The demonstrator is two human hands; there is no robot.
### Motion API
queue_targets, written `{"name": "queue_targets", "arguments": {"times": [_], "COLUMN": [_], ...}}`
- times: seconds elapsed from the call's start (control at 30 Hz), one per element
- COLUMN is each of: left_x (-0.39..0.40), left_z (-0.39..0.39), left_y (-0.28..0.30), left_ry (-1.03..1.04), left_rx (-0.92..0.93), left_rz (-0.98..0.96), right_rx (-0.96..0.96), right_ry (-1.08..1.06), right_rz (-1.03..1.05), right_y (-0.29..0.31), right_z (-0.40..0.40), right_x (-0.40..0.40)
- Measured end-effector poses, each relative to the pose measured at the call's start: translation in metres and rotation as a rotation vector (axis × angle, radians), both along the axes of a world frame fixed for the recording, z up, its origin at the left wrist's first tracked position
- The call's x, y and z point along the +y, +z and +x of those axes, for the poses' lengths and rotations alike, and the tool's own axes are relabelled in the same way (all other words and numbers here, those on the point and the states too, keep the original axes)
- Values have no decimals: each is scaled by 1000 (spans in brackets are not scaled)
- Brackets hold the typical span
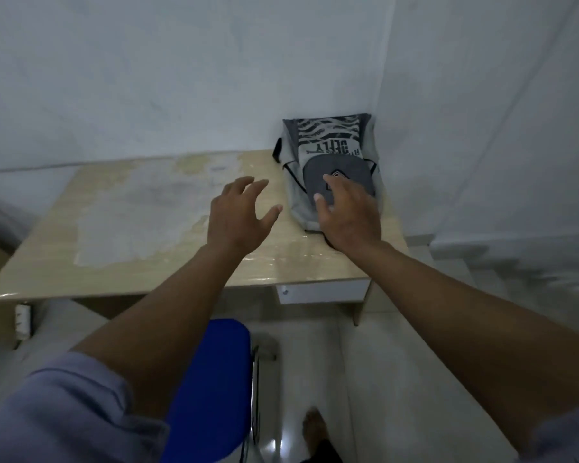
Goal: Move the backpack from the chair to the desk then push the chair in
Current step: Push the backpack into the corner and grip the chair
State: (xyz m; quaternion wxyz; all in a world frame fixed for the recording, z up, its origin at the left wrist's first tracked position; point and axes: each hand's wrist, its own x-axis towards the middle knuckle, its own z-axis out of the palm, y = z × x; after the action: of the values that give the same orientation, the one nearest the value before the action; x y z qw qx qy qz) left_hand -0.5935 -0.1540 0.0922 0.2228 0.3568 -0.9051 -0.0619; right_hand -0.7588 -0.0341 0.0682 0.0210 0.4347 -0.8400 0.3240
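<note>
Backpack [328, 152] lies flat on the desk [154, 225], at the far right corner, tucked against both walls [147, 78]. It's grey w/ a black-and-white wavy print up top, upside-down lettering below that, and a dark grey front pocket nearest the person. A black strap loops out on its left side.

Right hand [350, 215] is over the near end of the backpack, fingers spread, not gripping; fingertips are at the dark pocket. Can't tell if the palm actually touches the fabric or just hovers above it.

Left hand [239, 217] is held above the desk just left of the backpack, apart from it, fingers splayed wide, holding nothing. Both forearms are stretched fwd; grey sleeves are pushed up toward the elbows.

Desk top is light wood-look w/ a big worn pale patch in the middle. A white drawer [321, 293] sits under its right side.

Chair [211, 392] w/ blue seat and chrome frame stands on the floor [365, 379] in front of the desk, near the person, seat bare, not yet pushed in under the desktop. A bare foot [315, 426] shows on the glossy tiles, right of the chair. Image is dim and somewhat blurred at the edges.
</note>
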Motion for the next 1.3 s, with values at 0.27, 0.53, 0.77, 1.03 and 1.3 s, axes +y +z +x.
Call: {"name": "queue_targets", "arguments": {"times": [0.27,0.53,0.77,1.03,1.3], "left_x": [76,131,144,139,118], "left_z": [147,287,392,499,551], "left_y": [9,-2,-44,-89,-131], "left_ry": [96,131,75,-24,-50], "left_rx": [-28,-50,-98,-177,-334], "left_rz": [-11,74,142,211,361], "right_rx": [40,-17,-42,-107,-84], "right_ry": [113,196,175,167,246], "right_rz": [-6,67,130,203,430], "right_y": [6,-6,-40,-79,-112], "right_z": [127,268,377,491,530], "right_x": [58,106,129,146,154]}}
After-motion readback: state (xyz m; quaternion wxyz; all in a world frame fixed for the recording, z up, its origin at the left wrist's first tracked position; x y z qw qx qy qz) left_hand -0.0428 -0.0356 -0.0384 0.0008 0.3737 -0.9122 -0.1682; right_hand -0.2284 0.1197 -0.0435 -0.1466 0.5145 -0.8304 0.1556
